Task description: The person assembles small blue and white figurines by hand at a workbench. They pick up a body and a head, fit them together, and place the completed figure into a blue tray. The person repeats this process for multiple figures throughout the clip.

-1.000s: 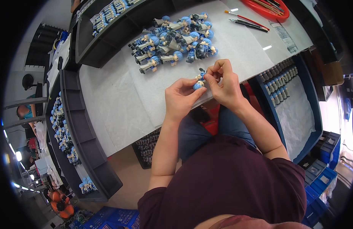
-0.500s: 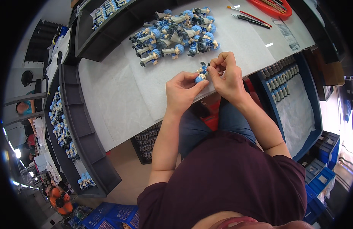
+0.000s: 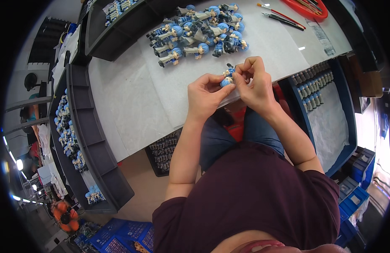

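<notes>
A small blue-haired figurine (image 3: 227,82) in blue and white is held over the near edge of the table, its head toward me and its dark feet pointing away. My left hand (image 3: 207,95) pinches it near the head with thumb and forefinger. Curled fingers of my right hand (image 3: 255,84) press together at the figurine's right side; exactly what the fingertips grip there is partly hidden. Beyond my hands lies a heap of similar figurines (image 3: 199,33), most of them on their sides on a white sheet (image 3: 178,90).
Left of the table stands a dark tray (image 3: 87,118) of figurines; another dark tray (image 3: 115,38) is at the far left. A blue tray (image 3: 334,126) at right holds rows of figurines. Brushes (image 3: 283,19) lie near a red dish (image 3: 302,10). Below, a dark crate (image 3: 161,154) holds small parts.
The whole view has shifted slightly. My hands keep nearly the same pose on the figurine, with the left fingers a little closer around its head.
</notes>
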Available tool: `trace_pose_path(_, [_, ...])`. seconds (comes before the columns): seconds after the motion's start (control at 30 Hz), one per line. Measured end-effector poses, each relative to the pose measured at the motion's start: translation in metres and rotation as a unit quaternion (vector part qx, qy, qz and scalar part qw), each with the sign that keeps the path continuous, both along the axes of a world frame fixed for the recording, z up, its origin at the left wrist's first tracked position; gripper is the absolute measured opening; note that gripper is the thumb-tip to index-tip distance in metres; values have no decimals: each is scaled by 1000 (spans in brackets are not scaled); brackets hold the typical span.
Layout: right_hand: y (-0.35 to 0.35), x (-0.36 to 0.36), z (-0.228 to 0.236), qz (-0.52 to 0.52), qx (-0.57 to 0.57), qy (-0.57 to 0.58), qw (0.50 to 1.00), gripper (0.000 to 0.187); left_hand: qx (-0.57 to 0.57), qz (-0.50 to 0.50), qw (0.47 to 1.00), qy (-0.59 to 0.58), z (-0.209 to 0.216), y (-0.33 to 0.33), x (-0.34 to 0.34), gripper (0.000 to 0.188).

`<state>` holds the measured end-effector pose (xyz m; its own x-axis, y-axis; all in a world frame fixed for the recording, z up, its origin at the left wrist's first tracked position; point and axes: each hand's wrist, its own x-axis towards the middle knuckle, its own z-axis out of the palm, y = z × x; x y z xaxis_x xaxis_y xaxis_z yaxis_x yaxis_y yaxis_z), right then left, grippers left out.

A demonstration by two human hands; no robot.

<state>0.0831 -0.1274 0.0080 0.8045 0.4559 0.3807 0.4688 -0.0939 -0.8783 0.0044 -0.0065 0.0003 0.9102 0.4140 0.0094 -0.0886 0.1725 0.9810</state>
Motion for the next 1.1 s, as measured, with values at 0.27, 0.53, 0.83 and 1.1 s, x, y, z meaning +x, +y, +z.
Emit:
trace_pose_path(0.27, [-3, -2, -1, -2, -22, -19, 1000, 25, 42, -7, 999, 1, -5, 1, -1, 23])
trace_pose_path(0.53, [1, -2, -3, -1, 12, -35, 999, 26, 33, 0, 999, 15, -2, 1, -1, 22])
trace_pose_path(0.83, [2, 5, 1, -15, 9, 25, 1000, 22, 19, -5, 1000, 20, 1, 0, -3, 21])
trace_pose_path(1.1, [-1, 2, 7, 2, -4, 20, 1000, 22, 25, -28, 999, 27, -6, 4, -2, 20])
